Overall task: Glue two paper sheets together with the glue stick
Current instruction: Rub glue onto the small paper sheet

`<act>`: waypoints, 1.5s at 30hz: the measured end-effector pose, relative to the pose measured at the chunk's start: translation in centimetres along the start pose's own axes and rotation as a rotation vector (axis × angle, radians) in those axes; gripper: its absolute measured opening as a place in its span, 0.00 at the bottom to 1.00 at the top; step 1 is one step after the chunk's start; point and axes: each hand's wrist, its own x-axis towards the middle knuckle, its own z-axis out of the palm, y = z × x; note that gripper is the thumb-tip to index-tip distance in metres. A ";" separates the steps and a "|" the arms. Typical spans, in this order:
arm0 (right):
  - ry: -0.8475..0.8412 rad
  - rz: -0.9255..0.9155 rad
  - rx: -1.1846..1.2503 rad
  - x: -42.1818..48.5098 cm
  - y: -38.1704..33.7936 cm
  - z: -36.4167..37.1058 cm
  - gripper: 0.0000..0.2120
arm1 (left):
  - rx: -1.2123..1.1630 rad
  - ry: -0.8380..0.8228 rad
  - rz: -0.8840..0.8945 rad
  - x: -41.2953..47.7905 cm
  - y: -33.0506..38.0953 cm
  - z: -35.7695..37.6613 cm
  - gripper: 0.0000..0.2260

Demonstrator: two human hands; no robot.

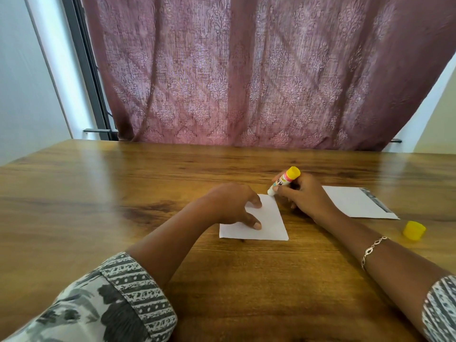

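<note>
Glue stick slants along a 7-to-1 o'clock axis, clasped in the curled fingers of the right hand. Its white tip points down at 7, on the far corner of the small paper sheet. The left hand, uncurled, presses this sheet onto the table with its fingertips. A second sheet lies at 3 o'clock, and the yellow cap at 4, apart.

A wooden table fills the lower half of the frame, its glossy top catching pale glare at left. Behind it, across the upper centre, hangs a mauve patterned curtain, daylight glowing through it. A dark window frame slants at upper left beside a white wall; a cream wall shows at right.
</note>
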 end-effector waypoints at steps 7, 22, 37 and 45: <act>-0.012 -0.015 0.003 -0.1 0.0 -0.1 0.12 | 0.001 -0.009 -0.009 0.0 -0.1 0.0 0.25; -0.033 -0.062 0.008 -0.1 0.2 -0.1 0.13 | 0.001 0.004 -0.003 0.1 -0.2 0.2 0.24; -0.062 -0.094 0.038 -1.1 0.1 -0.5 0.13 | -0.006 0.001 0.000 -0.1 -0.1 0.1 0.23; -0.078 -0.090 0.055 -1.9 0.0 -0.7 0.12 | -0.015 0.007 -0.004 -0.2 -0.1 0.1 0.23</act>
